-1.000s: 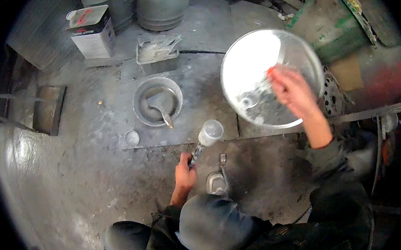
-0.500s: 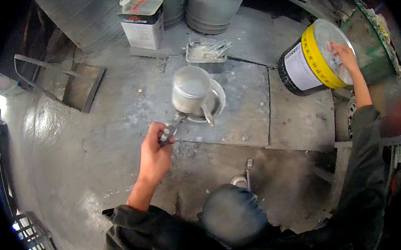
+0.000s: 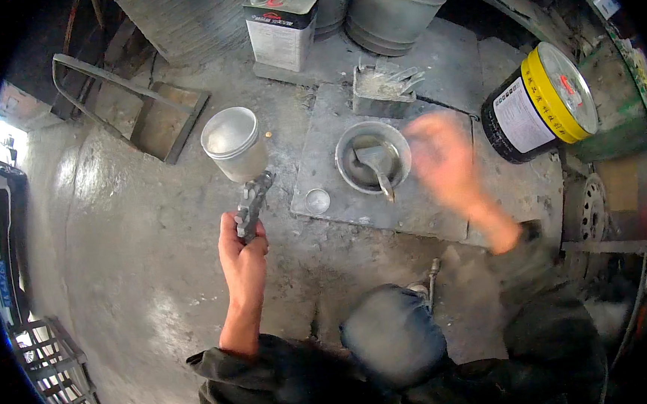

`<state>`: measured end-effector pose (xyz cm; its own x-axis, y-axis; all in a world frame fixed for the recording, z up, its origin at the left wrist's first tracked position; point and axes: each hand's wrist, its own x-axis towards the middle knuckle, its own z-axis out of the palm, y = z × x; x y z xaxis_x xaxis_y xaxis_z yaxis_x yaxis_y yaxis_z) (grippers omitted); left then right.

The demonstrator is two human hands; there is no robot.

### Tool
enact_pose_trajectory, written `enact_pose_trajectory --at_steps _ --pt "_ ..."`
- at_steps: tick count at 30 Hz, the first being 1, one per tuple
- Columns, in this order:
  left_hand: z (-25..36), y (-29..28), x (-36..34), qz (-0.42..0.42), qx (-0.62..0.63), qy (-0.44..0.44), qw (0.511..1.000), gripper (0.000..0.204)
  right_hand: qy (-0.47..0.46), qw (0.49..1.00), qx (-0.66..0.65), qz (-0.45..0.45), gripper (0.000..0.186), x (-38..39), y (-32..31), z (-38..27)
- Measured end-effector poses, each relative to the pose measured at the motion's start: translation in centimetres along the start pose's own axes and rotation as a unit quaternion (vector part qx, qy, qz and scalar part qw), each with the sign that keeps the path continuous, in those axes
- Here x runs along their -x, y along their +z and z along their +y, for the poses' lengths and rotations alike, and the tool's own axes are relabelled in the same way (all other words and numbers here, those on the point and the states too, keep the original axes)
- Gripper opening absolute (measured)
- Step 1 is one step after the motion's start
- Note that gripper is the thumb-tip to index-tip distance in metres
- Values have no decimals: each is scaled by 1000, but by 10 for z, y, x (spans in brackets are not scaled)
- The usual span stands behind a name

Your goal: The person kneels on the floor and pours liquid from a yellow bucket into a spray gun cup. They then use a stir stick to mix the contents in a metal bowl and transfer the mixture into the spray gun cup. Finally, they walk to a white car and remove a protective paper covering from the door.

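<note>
My left hand [image 3: 243, 258] is closed round a grey metal spray gun [image 3: 250, 211], which carries a translucent cup [image 3: 230, 137] on top, held left of the work slab. My right hand [image 3: 445, 167], smeared by motion, is just right of a grey bowl [image 3: 343, 163]; its fingers cannot be made out. A wide brush or scraper [image 3: 373, 161] rests in that bowl, handle toward me. A small round cup [image 3: 317, 201] sits at its lower left. A black-and-yellow bucket [image 3: 512, 114] with a silver top and red fitting lies tilted beyond my right hand.
At the back are a metal can [image 3: 282, 40], grey drums [image 3: 400, 9] and a tub [image 3: 380, 100] of tools. A handled metal tray [image 3: 198, 109] lies left, a car [image 3: 3, 239] and grate [image 3: 54, 367] at far left, a wheel [image 3: 592, 206] and green container [image 3: 620, 147] at right.
My right hand has left the bucket's top and moved leftward toward the bowl. My left hand has carried the spray gun and cup leftward, clear of the bowl. The view has shifted too.
</note>
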<state>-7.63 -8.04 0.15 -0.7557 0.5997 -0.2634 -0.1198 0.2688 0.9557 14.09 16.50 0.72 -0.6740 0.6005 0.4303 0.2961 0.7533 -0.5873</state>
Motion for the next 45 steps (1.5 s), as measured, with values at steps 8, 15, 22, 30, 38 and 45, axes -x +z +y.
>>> enact_pose_trajectory --at_steps 8,15,22,30,38,45 --pt "-16 -16 -8 7 -23 71 997 20 35 976 66 -205 71 73 217 7" --pt "-23 -28 -9 14 -67 94 993 20 80 965 101 -228 78 67 242 3" --pt "-13 -10 -15 8 -114 103 988 16 68 979 -59 -182 77 -23 114 -58" --pt "-20 22 -22 -44 -189 111 975 23 -86 972 -2 -219 81 -104 -2 -89" --pt "-17 39 -17 -116 -273 96 950 28 -46 929 -24 -365 68 -99 -29 -86" --pt "-17 52 -13 -146 -278 131 940 27 -166 924 86 -334 61 -84 -49 -87"
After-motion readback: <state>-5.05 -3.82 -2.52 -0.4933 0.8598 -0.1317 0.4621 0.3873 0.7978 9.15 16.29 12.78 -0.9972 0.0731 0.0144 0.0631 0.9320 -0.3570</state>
